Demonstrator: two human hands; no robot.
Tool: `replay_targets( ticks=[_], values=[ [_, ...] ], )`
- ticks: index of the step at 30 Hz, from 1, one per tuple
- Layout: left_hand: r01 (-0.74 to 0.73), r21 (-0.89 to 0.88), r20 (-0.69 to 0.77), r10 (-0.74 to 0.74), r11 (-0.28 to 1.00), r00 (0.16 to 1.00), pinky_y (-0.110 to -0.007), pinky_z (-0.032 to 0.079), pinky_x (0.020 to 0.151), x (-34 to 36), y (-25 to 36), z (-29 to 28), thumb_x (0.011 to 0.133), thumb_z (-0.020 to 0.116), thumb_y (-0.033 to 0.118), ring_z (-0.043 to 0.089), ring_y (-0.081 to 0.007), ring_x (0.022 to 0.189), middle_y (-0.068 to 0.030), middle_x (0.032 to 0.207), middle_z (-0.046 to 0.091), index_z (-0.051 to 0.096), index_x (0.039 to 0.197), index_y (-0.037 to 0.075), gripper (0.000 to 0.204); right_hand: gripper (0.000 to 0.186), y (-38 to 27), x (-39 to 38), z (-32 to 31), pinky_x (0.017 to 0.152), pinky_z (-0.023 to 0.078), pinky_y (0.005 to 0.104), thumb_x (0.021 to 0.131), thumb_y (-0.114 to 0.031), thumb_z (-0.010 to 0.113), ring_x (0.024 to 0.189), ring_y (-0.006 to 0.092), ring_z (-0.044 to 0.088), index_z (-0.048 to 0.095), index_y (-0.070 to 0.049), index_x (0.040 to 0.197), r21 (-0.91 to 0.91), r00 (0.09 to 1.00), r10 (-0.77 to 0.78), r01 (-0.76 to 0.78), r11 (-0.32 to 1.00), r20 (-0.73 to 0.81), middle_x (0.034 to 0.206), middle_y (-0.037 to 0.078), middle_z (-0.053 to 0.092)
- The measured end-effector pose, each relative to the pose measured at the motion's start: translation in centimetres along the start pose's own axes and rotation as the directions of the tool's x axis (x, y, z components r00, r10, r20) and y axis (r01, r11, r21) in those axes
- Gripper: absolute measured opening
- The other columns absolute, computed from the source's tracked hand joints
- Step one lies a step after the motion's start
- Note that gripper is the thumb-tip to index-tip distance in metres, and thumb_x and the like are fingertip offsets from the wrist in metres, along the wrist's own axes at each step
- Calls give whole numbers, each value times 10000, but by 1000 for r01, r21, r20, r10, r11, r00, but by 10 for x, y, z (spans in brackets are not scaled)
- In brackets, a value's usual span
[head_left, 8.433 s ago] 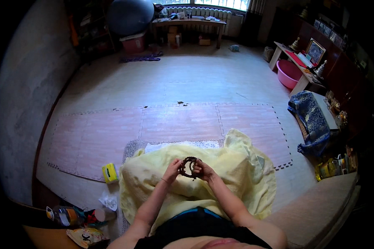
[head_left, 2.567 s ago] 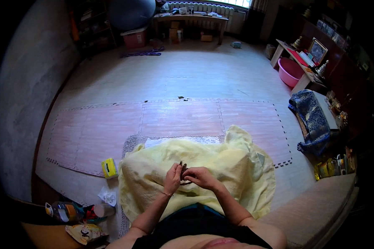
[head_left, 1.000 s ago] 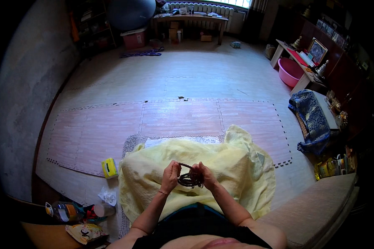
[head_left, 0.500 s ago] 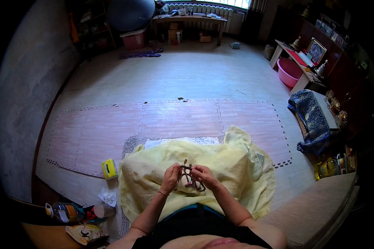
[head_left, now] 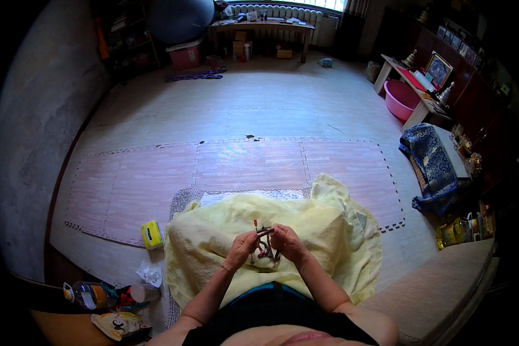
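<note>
A dark brown string of beads (head_left: 264,232) with small red pieces is stretched between my two hands, above my lap. My left hand (head_left: 242,248) pinches it on one side and my right hand (head_left: 287,242) pinches it on the other. Below the fingers the rest of the strand dangles in loops. One red-tipped end stands up just beyond my left fingertips. A pale yellow blanket (head_left: 207,230) covers my legs under both hands.
A yellow packet (head_left: 151,234) lies left of the blanket. Nearer are a large plastic bottle (head_left: 92,295), crumpled tissue (head_left: 149,273) and a cup (head_left: 144,293). To the right stand a beige sofa seat (head_left: 432,288) and a blue patterned cloth (head_left: 424,164). Foam mats (head_left: 242,164) cover the floor ahead.
Both hands have shifted slightly to the right, and the right one is a little higher. The strand has slid along between the fingers, and its hanging loops have changed shape.
</note>
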State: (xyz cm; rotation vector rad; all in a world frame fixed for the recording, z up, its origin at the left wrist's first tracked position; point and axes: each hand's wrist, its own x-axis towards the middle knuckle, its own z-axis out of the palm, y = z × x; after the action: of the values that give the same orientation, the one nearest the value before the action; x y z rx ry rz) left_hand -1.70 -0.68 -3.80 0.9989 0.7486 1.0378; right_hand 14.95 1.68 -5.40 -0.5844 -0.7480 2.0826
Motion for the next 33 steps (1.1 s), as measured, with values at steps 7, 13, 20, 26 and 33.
replay_targets(
  ticks=[7,13,20,26,33],
  values=[
    [-1,84,-8,1,996,1000,-171,211,440,-2,13,13,835,460,233,269,-26,496,64,574,343,441,680,75,222,222,-2,-2,6,391,205,193,804,-303,499,407,39,253,464,-90,749,36,999,-10,12,999,-43,500,-67,308],
    [-28,131,13,27,991,1000,-162,234,461,-1,21,19,815,504,203,294,-16,517,66,595,379,472,725,65,168,227,6,3,-4,389,232,208,815,-316,475,434,49,304,450,-109,725,135,994,-81,90,987,-68,516,-52,341],
    [67,50,139,-73,997,988,-165,214,456,-2,12,13,859,402,266,269,-22,508,68,593,348,510,836,47,246,215,-2,1,9,453,274,214,835,-317,430,461,75,311,472,-120,759,250,995,-92,100,963,-44,514,-35,330],
    [108,16,173,-109,994,979,-163,219,457,-2,9,17,862,395,243,279,-24,508,58,640,404,515,956,36,257,256,-6,0,11,442,260,216,830,-331,435,438,68,269,425,-101,718,286,992,-128,128,949,-22,532,-30,320],
    [186,5,192,-184,983,964,-158,267,490,-4,10,18,845,391,165,347,-35,541,23,748,497,488,1039,35,253,229,-14,-7,19,473,323,205,819,-310,463,478,73,370,449,-91,756,263,994,-94,107,959,-62,605,-4,453]
  ],
)
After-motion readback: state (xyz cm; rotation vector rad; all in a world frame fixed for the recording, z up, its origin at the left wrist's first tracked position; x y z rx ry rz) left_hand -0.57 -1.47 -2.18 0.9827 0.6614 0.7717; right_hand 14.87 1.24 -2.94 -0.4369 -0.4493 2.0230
